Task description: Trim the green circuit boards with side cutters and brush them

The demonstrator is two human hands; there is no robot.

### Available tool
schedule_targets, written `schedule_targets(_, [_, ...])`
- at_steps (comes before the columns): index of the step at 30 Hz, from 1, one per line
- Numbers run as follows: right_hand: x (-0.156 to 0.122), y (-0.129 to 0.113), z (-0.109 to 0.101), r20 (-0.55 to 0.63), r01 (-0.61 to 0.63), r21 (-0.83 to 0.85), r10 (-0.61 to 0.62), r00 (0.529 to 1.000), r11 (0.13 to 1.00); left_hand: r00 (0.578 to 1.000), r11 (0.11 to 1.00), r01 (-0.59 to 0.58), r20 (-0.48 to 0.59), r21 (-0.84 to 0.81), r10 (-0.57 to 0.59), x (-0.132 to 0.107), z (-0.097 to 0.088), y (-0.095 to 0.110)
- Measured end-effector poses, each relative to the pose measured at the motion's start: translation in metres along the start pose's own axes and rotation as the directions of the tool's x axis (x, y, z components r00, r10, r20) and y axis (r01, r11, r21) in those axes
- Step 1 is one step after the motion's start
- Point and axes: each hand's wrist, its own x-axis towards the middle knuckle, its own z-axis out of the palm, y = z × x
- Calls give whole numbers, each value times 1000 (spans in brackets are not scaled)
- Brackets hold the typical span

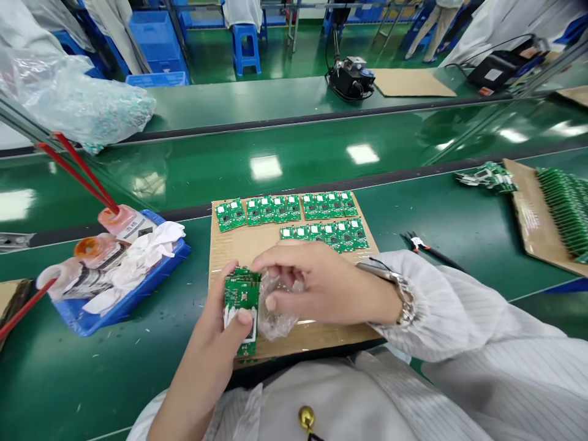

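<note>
My left hand [220, 334] is closed around a small stack of green circuit boards [242, 293], thumb pressed on the front board. My right hand [316, 285] reaches across from the right with fingers curled, pinching a crumpled clear plastic bag [275, 315] beside the stack. Both hands hover over a brown cardboard sheet [239, 245] on the green bench. Two rows of green circuit boards [321, 220] lie flat on the far part of that sheet.
A blue tray [133, 294] holding rolls and white cloths sits at the left, red rods above it. Pliers [425, 247] lie to the right. More boards on cardboard [533, 214] at far right. A plastic bag of parts [78, 104] rests at back left.
</note>
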Motion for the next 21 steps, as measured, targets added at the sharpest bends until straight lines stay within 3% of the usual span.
schedule_targets(2, [0,-9,1,59,96,31,-98,993,995,995,997,-65,84,39,61,1,-2,-3])
schedule_targets(5, [7,-13,-5,247,212,-18,-201,948,977,975,992,-124,189,32,116,0,-3,-5])
schedule_targets(9, [19,-19,-17,443,283,-86,-218,870,955,957,994,-105,273,-1,101,-1,-4,-6])
schedule_targets(13, [29,-31,-23,578,300,-173,-150,802,938,938,996,-83,336,-28,88,1,-8,-10])
schedule_targets(17, [37,-37,-25,653,267,-172,-93,751,948,937,991,-51,338,-124,91,4,-14,-18])
schedule_targets(21, [38,-33,-24,628,265,-74,-161,761,962,949,976,-17,303,-219,85,4,-10,-17])
